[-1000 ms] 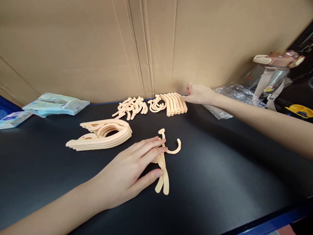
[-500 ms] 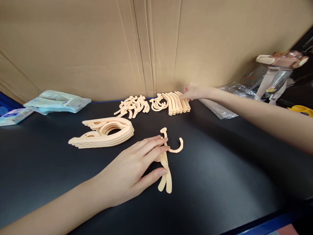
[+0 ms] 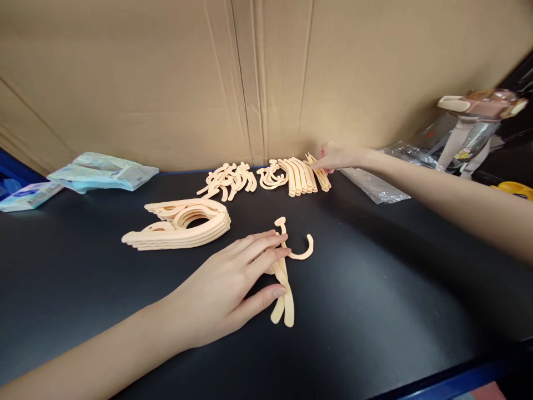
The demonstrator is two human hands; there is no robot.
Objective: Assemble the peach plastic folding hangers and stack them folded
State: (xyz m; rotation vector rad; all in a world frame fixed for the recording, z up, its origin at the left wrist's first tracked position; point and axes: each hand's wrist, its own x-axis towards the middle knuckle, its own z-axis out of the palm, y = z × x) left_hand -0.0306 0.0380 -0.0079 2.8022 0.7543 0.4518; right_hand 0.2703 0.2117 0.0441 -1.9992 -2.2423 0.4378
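My left hand (image 3: 237, 283) lies with its fingers outstretched over a few cream plastic pieces. Beneath its fingertips are curved flat strips (image 3: 288, 311) that cross and a short piece with a knobbed end (image 3: 280, 222); parts of them are hidden by the hand. A hook (image 3: 308, 249) curves out to their right. At the back, my right hand (image 3: 331, 156) pinches curved hanger arms (image 3: 321, 179) at the right end of a row of similar hanger arms (image 3: 297, 176); how many it grips I cannot tell.
Stacked folding hangers (image 3: 179, 236) lie left of my left hand. Small curved pieces (image 3: 227, 180) and several hooks (image 3: 272, 176) sit along the cardboard wall (image 3: 166, 83). Blue-white packets (image 3: 104, 172) are far left. A plastic bag (image 3: 378, 186) and a strapped bottle (image 3: 474, 130) stand right.
My right hand has drawn hanger arms at the row's right end a little to the right, tilting them apart from the others. My left hand stays on its pieces.
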